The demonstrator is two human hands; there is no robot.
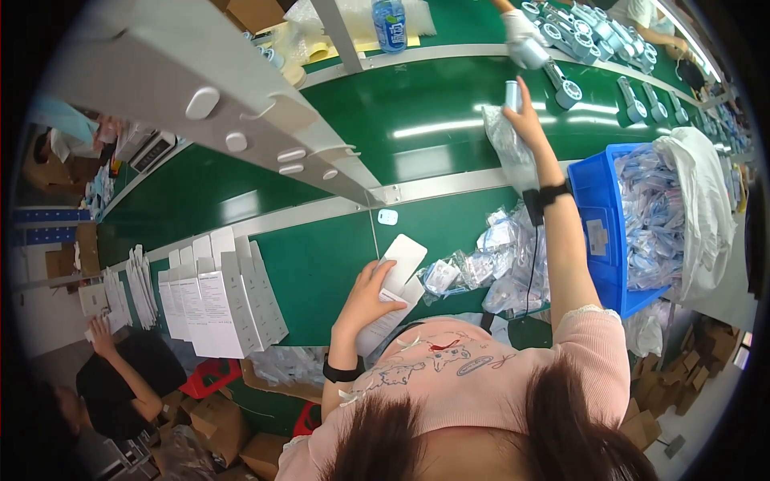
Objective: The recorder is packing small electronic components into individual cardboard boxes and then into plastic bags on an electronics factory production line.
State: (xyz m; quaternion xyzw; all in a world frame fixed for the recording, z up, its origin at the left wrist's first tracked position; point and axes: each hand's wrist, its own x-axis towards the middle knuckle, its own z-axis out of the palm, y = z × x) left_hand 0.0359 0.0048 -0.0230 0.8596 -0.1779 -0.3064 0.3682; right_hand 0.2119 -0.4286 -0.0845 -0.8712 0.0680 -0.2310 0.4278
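My left hand (370,295) grips a flat white cardboard box (395,282) near my chest, over the green work table (321,272). My right hand (525,120) is stretched far out over the green conveyor belt (433,128), holding a small pale-blue cylindrical part (512,94) with a clear plastic bag (513,152) hanging below it. A black wrist strap (552,195) with a cord sits on my right wrist. A heap of clear bagged parts (489,264) lies on the table between my arms.
A blue bin (601,232) of bagged parts stands at right, with a white cloth (706,200) beside it. A row of white boxes (216,301) stands at left. Another person's gloved hand (521,36) works across the belt among round blue-white parts (569,92). A water bottle (389,22) stands far off.
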